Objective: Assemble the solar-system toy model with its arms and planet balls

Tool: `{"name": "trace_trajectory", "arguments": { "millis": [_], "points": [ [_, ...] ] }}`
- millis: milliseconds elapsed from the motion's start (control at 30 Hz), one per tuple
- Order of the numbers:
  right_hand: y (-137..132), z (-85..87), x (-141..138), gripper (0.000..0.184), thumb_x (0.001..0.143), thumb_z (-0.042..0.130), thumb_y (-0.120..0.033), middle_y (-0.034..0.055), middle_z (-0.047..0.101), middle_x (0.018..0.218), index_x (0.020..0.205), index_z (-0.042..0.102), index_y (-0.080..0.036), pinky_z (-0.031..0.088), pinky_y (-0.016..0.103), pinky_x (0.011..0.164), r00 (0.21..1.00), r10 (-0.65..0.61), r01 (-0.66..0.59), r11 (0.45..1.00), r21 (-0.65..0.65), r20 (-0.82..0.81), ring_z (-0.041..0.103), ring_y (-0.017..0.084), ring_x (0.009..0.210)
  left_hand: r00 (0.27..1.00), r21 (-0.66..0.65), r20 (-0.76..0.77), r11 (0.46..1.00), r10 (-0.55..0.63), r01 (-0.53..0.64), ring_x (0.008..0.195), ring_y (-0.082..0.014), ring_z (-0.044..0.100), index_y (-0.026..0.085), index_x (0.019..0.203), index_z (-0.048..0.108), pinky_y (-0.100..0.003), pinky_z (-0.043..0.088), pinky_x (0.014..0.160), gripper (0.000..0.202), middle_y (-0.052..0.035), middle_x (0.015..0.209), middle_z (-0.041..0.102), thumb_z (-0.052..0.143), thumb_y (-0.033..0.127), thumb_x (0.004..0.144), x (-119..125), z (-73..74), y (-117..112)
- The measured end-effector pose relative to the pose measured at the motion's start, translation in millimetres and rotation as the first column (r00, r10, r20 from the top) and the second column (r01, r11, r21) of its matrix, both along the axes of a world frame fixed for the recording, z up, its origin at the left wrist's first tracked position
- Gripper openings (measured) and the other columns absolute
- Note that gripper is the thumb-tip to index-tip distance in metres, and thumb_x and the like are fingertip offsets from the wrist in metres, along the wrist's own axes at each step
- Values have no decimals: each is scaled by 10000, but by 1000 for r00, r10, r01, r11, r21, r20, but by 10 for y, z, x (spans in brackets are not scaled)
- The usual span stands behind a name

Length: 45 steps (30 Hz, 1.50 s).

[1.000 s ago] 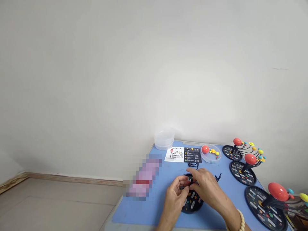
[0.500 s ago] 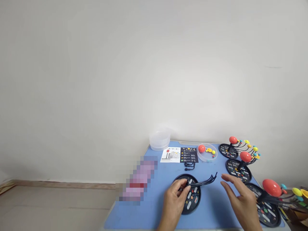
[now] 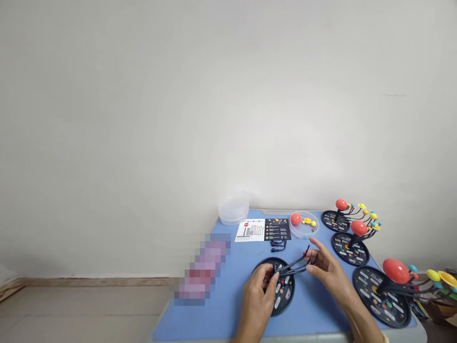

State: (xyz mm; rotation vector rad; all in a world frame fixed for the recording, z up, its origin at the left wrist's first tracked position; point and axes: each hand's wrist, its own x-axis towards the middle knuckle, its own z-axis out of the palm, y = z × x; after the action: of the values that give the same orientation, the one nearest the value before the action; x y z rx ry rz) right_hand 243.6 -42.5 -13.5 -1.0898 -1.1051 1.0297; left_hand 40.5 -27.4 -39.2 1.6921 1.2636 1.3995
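While L hand (image 3: 259, 300) pinches blk arms (image 3: 294, 267) on disc (image 3: 286, 297) | R hand (image 3: 328, 269) open, beside them

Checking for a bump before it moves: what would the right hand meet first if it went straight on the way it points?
Probably the black forked arms held in the left hand, right in front of the right hand. Depth is unclear, so its fingers may already touch them.

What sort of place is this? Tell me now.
Probably a plain indoor workroom: a blue table holds toy solar system models, an instruction sheet and a clear tub.
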Motion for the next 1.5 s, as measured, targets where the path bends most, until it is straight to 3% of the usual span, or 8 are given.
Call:
{"name": "trace_trajectory", "arguments": {
  "millis": [67,167,300,567,1067,1300,1500],
  "points": [
    [29,-16,-13,593,604,811,-368,49,678,863,1143,643,-187,493,338,733,1000,-16,17,1000,-9,21,619,204,805,1000,-2,-20,1000,-4,4,695,-214,683,210,849,680,-274,560,559,239,-55,791,711,572,423,830,4,8,-9],
    [48,-24,-31,456,608,790,-413,38,662,783,980,697,-167,465,305,652,995,-21,26,998,-49,102,581,181,712,998,13,-62,1000,-17,17,768,-228,689,208,914,660,-294,567,608,210,-72,859,716,537,367,856,0,29,-16],
    [52,-12,-45,416,639,753,-446,22,638,749,938,687,-165,447,288,645,988,-29,33,999,-27,153,556,170,691,990,56,-137,997,-40,48,852,-241,679,200,932,651,-318,561,676,214,-99,932,706,479,319,884,-3,67,-15],
    [56,-35,-43,267,674,719,-413,-35,514,615,704,609,-171,387,254,604,985,-36,37,999,-3,167,476,134,618,971,92,-238,995,-19,42,833,-252,661,200,818,607,-352,536,708,237,-101,873,683,420,313,908,22,107,-15],
    [7,-18,22,304,697,718,-468,7,642,693,759,688,-172,433,285,672,979,44,-43,999,-9,201,551,171,686,959,123,-285,992,-1,38,802,-249,648,219,798,578,-353,522,688,251,-87,838,674,387,328,918,33,122,-26],
    [2,-21,10,314,710,713,-471,10,649,706,779,696,-166,447,293,695,982,30,-33,999,11,187,564,172,693,971,72,-231,994,-64,82,810,-242,662,210,840,597,-316,528,644,241,-85,851,678,409,340,915,11,139,-23],
    [21,-71,-13,470,691,714,-535,19,671,709,990,724,-173,474,328,717,985,-15,12,1000,17,170,603,196,710,981,61,-170,993,-91,103,817,-236,666,204,877,631,-298,540,630,241,-87,882,681,446,357,895,1,121,-7]
  ]
}}
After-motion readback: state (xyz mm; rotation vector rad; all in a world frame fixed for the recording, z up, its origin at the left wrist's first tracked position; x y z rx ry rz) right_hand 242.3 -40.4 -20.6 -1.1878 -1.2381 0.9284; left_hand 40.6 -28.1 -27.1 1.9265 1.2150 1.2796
